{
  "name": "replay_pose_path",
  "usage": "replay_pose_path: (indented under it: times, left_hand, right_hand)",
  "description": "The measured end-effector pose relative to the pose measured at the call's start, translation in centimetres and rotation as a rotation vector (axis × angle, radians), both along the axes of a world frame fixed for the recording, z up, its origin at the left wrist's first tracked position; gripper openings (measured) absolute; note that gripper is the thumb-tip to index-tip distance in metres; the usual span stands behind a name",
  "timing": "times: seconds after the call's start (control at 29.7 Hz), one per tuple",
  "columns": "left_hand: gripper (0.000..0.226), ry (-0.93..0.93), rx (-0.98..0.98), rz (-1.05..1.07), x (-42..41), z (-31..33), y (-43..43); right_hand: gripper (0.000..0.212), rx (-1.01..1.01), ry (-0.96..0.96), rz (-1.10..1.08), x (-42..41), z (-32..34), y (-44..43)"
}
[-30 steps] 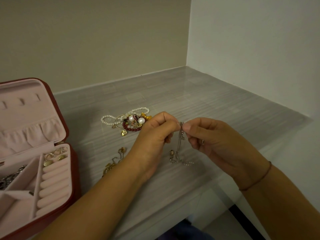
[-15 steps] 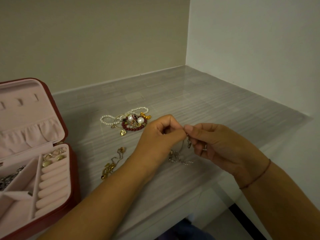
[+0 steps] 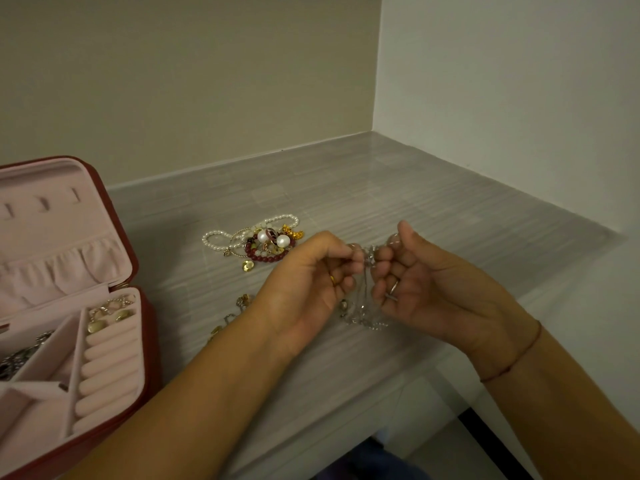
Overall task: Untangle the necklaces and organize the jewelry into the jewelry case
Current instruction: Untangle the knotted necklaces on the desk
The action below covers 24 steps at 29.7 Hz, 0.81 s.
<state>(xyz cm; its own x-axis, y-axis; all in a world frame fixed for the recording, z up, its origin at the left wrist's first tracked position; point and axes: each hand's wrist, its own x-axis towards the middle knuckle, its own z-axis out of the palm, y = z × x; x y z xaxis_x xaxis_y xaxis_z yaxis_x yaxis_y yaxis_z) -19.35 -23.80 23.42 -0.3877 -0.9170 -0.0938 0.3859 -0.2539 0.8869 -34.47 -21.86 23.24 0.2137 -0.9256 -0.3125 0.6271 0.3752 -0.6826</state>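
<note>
Left hand (image 3: 311,275) and right hand (image 3: 429,285) are held just above the worktop (image 3: 415,202), facing each other at centre frame. The fingers of the left hand (image 3: 341,252) are curled and pinch the top of a silver chain (image 3: 367,303). The fingers of the right hand (image 3: 385,253) are curled likewise and pinch the same chain from the other side, thumb raised. The chain is blurred between the 2 hands; it hangs down, and its lower end lies bunched on the worktop. A gold ring (image 3: 333,279) sits on a left finger, a silver ring (image 3: 393,287) on a right finger, and a red cord (image 3: 512,362) circles the right wrist.

Beyond the left hand, a tangled pile (image 3: 258,242) of pearl strands, dark red beads and gold charms lies on the worktop. A gold chain (image 3: 239,304) lies beside the left wrist, partly hidden by it.

The jewelry case (image 3: 152,341), red outside and pink inside, stands open at the left edge, its lid (image 3: 52,237) tilted back. Gold earrings (image 3: 107,315) lie at the far end of the ring rolls (image 3: 107,368). Silver jewelry (image 3: 17,358) lies in the compartment left of the rolls.
</note>
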Motion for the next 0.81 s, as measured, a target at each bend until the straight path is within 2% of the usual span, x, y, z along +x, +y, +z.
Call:
replay_pose_path:
  times: [0.1,0.24,0.4,0.54,0.64,0.67,0.81]
  left_hand:
    - [0.024,0.069,0.076,0.002,-0.1,0.2,0.0]
    - [0.033,0.109,0.115,0.055,-0.2,0.1,0.0]
    - [0.015,0.194,0.131,0.096,0.0,0.2,-0.2]
    - [0.018,0.136,0.09,0.067,0.1,0.3,0.0]
    - [0.007,0.113,0.087,0.033,0.0,0.3,0.0]
    - [0.009,0.112,0.084,0.009,0.1,0.3,-0.1]
    - [0.013,0.114,0.028,-0.101,0.3,0.4,0.0]
  right_hand:
    - [0.018,-0.022,-0.131,0.015,0.5,-0.1,0.1]
    - [0.013,-0.097,-0.135,-0.057,1.1,-0.3,0.1]
    - [0.01,-0.152,-0.229,-0.098,1.4,-0.4,0.0]
    - [0.014,-0.194,-0.19,-0.083,0.8,-0.1,0.2]
    - [0.013,-0.212,-0.074,-0.069,0.1,-0.2,0.4]
    - [0.01,-0.23,0.016,-0.053,0.0,-0.3,0.4]
    - [0.014,-0.374,0.611,-0.01,0.1,-0.9,0.9]
